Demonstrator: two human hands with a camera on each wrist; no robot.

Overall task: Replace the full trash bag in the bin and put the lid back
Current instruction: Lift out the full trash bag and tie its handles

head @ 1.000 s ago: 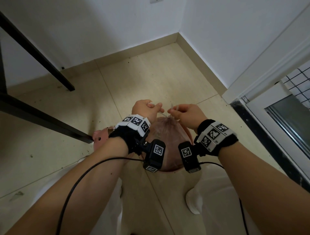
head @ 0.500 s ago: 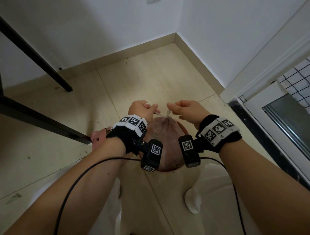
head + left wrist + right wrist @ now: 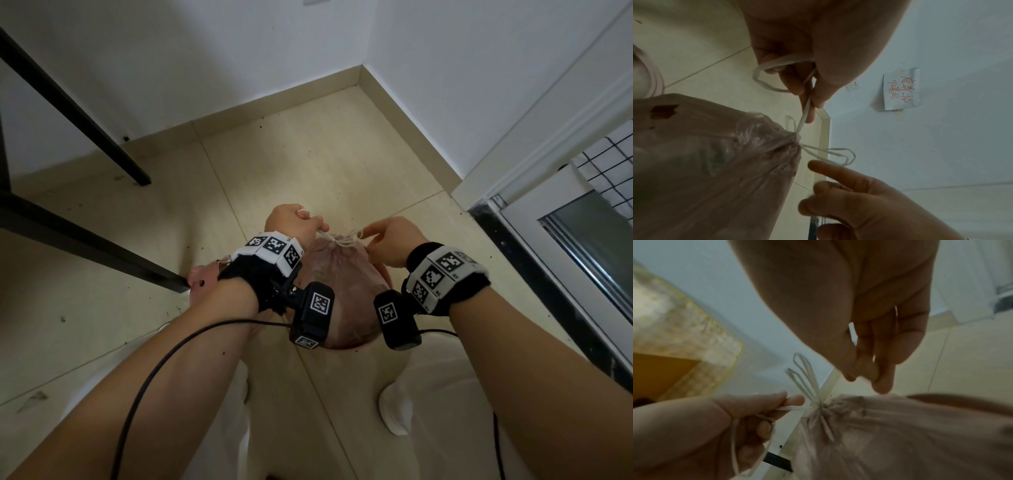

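Note:
A full pink trash bag [image 3: 339, 277] sits in the bin, whose reddish rim [image 3: 346, 346] shows below my wrists. Its neck is gathered by a white drawstring [image 3: 342, 240] tied in a knot with loose loops [image 3: 830, 152]. My left hand [image 3: 320, 228] pinches one strand of the drawstring between thumb and finger [image 3: 809, 110] and keeps it taut toward the knot [image 3: 793, 400]. My right hand [image 3: 368, 236] hovers just right of the knot with relaxed fingers [image 3: 869, 379], holding nothing; its index finger lies beside the free loops [image 3: 818, 175]. A pink lid [image 3: 202, 275] lies on the floor to the left.
Black table legs [image 3: 85, 240] cross the left side of the tiled floor. Walls meet in a corner ahead, and a sliding door frame [image 3: 534, 274] runs along the right. My white shoe [image 3: 394, 411] stands just below the bin. A paper note [image 3: 900, 89] hangs on the wall.
My right hand has let go of its drawstring end and its fingers have straightened. The left hand still holds its strand, and the knot now sits tight on the bag's neck.

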